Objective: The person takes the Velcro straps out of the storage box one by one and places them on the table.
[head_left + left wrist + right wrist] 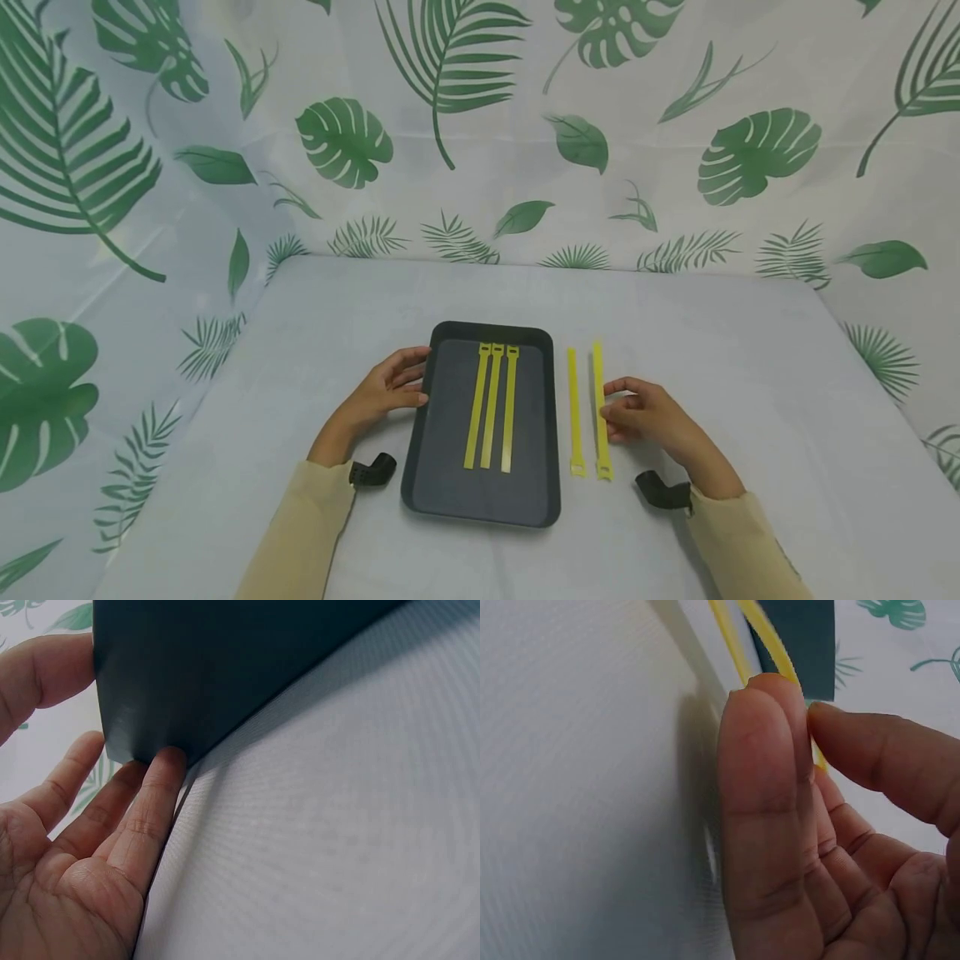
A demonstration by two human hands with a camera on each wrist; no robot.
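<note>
A dark grey rectangular tray (pixel 450 487) lies on the table in the head view. Inside it, three yellow hook-and-loop cable ties (pixel 509 408) lie side by side, slotted heads toward the far end. My left hand (pixel 378 392) rests against the tray's left side; its fairly straight fingers (pixel 154 799) touch the outer wall in the left wrist view. To the right of the tray, my right hand (pixel 648 414) pinches a yellow cable tie (pixel 598 371) between thumb and fingers, its slotted head toward me. Another yellow cable tie (pixel 574 408) lies between it and the tray.
The table is covered with a pale cloth (pixel 360 292). A white sheet printed with green leaves (pixel 495 183) hangs behind and at both sides. A black wrist camera mount (pixel 663 492) sits at the right sleeve, and another black mount (pixel 373 471) at the left.
</note>
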